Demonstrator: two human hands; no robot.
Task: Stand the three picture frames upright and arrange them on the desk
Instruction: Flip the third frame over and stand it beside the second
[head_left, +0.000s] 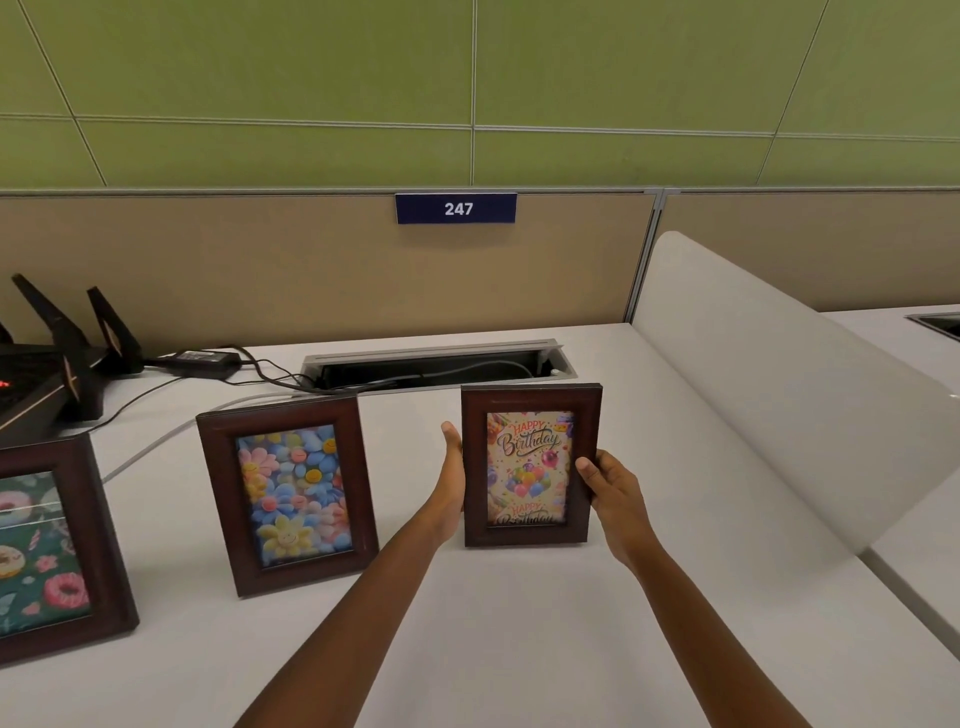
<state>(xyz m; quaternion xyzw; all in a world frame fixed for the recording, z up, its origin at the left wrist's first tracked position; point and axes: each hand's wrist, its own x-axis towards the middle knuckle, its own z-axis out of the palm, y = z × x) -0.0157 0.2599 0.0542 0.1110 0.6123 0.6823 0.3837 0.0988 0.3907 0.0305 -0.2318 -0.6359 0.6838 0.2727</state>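
Note:
Three dark wooden picture frames stand upright on the white desk (519, 649). The doughnut frame (47, 551) is at the far left, partly cut off by the view's edge. The flower frame (288, 493) stands in the middle, leaning back slightly. The Happy Birthday frame (527, 462) is on the right, held between both hands. My left hand (451, 483) presses flat against its left edge. My right hand (608, 488) grips its right edge, thumb on the front.
A black router with antennas (57, 358) and a power brick (200, 359) with cables sit at the back left. An open cable tray (436, 364) runs behind the frames. A white curved divider (769, 395) bounds the desk on the right, and a tan partition stands behind.

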